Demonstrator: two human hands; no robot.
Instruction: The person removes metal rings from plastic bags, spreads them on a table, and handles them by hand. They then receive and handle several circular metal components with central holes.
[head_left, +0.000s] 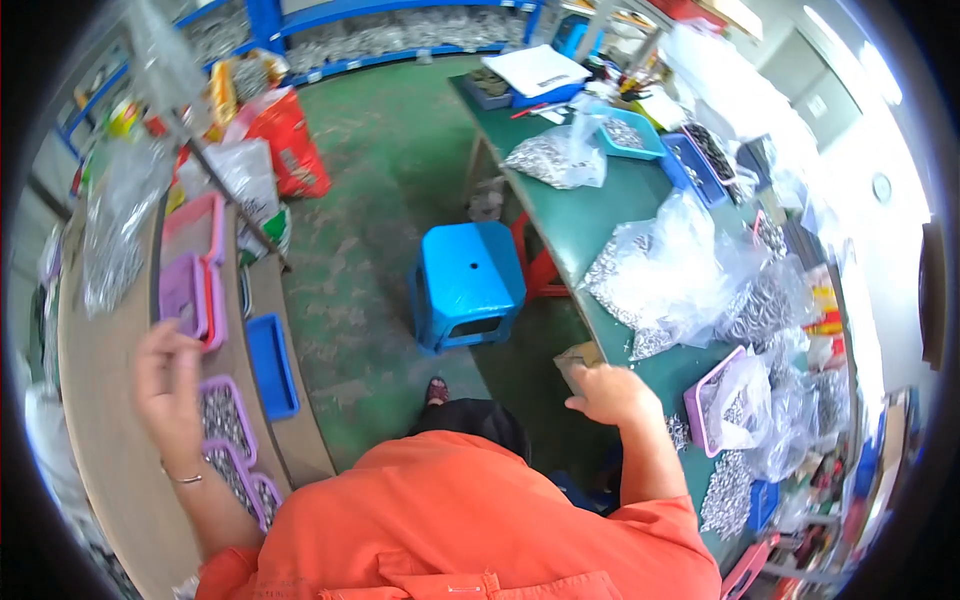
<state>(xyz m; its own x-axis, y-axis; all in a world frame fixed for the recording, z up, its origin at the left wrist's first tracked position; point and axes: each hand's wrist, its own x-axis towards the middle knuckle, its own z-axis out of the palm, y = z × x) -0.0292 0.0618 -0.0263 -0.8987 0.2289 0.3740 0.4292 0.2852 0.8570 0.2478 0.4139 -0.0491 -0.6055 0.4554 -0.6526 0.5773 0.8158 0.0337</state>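
Beside the green counter (560,215), my right hand (612,395) at a brown object (577,357).
I cannot tell its grip; my left hand (168,385) is loosely wide.

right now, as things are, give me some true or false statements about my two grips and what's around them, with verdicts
1. The right grip is near the edge of the green table. True.
2. The left grip is over that same table. False: it is on the opposite side, near the purple trays.
3. A brown piece shows beside the right grip. True, though whether it is held is unclear.
4. The bracelet is on the right wrist. False: it is on the left wrist.
5. Clear plastic bags with small silvery parts lie on the table. True.
6. The stool in the middle of the floor is yellow. False: it is blue.
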